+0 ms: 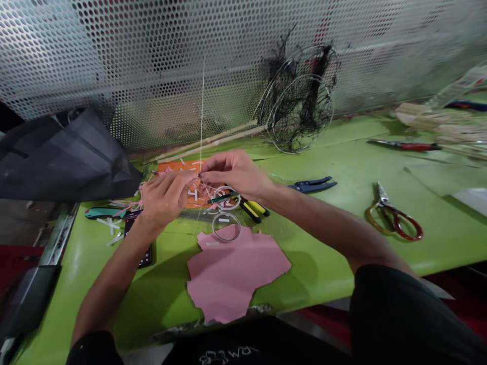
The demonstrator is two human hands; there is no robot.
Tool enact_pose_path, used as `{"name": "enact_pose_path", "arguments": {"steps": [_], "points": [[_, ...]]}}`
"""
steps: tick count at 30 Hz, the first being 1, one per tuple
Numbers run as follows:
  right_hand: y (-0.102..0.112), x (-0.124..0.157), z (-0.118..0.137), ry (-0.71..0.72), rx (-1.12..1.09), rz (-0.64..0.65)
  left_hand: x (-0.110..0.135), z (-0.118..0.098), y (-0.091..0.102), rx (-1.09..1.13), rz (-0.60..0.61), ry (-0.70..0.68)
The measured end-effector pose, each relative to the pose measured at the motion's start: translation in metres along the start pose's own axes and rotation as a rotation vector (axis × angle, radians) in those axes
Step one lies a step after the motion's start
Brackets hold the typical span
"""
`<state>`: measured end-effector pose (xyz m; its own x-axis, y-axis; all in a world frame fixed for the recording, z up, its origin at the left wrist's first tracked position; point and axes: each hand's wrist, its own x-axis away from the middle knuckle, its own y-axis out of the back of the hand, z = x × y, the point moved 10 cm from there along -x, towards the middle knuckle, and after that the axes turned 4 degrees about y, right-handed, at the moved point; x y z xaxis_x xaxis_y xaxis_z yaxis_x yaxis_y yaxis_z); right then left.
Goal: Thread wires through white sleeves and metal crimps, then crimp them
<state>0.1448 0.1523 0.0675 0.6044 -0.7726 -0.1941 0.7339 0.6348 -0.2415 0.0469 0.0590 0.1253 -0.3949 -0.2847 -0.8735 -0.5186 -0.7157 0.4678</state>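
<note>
Left hand (165,196) and right hand (236,175) pinch a thin thread (201,111) where their fingertips meet, so it runs taut upward; a ring (227,240) and paper (232,279) lie just below.

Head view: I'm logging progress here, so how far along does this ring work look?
Done: the pink sheet is cut out and two wire rings lie formed by the pliers. In hand: left hand and right hand pinch a white thread together. Left, seemingly: both rings are bare, neither wrapped nor covered.
</note>
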Motion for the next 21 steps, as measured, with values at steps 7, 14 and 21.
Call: {"name": "enact_pose_path", "arguments": {"steps": [7, 14, 21], "points": [[0.001, 0.007, -0.005, -0.067, 0.056, -0.033, 0.001, -0.013, 0.004, -0.074, 0.001, -0.143], [-0.006, 0.011, 0.023, 0.185, 0.226, -0.031, -0.002, 0.006, 0.002, 0.089, -0.021, 0.113], [-0.010, 0.026, 0.047, 0.590, 0.633, -0.082, -0.001, 0.021, -0.005, 0.324, -0.016, 0.395]]}}
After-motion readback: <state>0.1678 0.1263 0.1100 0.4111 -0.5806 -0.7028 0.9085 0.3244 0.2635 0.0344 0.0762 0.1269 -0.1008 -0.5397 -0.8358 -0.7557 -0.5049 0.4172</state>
